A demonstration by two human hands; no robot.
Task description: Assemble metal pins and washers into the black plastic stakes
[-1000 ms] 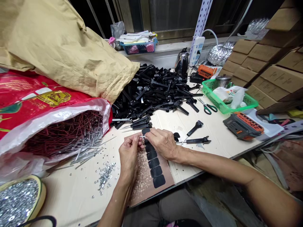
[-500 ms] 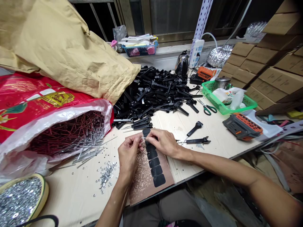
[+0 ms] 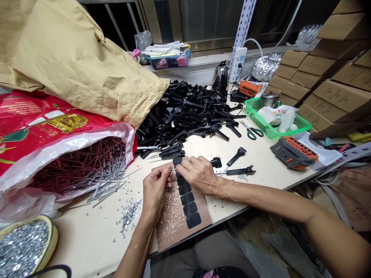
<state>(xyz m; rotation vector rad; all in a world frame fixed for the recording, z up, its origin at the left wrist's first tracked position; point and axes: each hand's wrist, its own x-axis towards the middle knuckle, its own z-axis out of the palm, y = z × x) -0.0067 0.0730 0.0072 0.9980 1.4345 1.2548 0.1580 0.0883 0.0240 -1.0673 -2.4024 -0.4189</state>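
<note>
At the lower centre of the frame, the left hand (image 3: 155, 188), thumb and fingers pinched together, held a thin metal rod (image 3: 174, 169); the right hand (image 3: 200, 175), curled closed, gripped a black handle (image 3: 216, 162) over a brown board (image 3: 171, 222).
</note>
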